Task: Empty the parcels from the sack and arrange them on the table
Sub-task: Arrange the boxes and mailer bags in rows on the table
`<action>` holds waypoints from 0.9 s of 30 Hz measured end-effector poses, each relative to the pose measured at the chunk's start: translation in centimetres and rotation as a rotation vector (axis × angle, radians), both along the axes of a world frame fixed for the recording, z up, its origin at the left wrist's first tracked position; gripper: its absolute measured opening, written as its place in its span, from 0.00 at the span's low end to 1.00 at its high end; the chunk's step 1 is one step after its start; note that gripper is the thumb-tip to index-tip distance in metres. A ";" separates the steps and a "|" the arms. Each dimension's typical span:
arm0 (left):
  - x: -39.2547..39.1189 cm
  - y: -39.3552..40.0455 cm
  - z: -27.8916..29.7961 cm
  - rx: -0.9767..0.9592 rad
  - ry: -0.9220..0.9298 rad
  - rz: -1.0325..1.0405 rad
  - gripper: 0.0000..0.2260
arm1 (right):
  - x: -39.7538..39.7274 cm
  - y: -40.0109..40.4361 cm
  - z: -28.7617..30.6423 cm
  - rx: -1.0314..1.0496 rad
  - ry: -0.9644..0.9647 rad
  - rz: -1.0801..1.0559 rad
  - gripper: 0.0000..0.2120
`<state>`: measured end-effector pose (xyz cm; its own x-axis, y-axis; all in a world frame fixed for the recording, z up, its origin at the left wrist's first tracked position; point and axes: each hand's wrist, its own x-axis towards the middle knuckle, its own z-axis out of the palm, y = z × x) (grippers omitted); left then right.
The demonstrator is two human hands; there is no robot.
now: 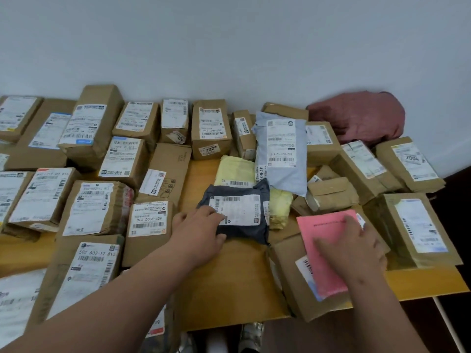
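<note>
Several labelled brown cardboard parcels cover the wooden table [229, 281]. My left hand [198, 233] holds the near left edge of a dark grey mailer bag [244, 217], fingers on its white label and thumb along its near edge. My right hand [354, 248] lies flat on a pink envelope [323, 240] that rests on a brown box [290, 266] at the table's front right. A yellow mailer [234, 170] and a light blue mailer [283, 154] lie behind the grey bag. A crumpled dark red sack [362, 118] sits against the wall at the back right.
Boxes stand in rows on the left and along the back wall [229, 47]. More brown parcels [418, 225] crowd the right edge. Bare wood shows between my arms at the front. The table's right front corner [458, 286] drops to a dark floor.
</note>
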<state>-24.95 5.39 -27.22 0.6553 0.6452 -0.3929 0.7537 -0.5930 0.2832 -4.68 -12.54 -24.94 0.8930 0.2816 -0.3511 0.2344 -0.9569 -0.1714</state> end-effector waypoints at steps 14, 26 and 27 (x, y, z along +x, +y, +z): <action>4.4 -3.4 0.2 -0.057 -0.050 0.296 0.18 | -0.1 2.7 0.7 0.522 0.399 0.254 0.24; 1.0 -4.1 1.5 -0.597 -0.248 0.592 0.15 | -8.0 4.1 -1.4 0.600 0.342 0.585 0.20; 0.9 -4.3 1.7 -0.718 -0.286 0.671 0.16 | -8.7 4.0 -1.6 0.548 0.397 0.648 0.20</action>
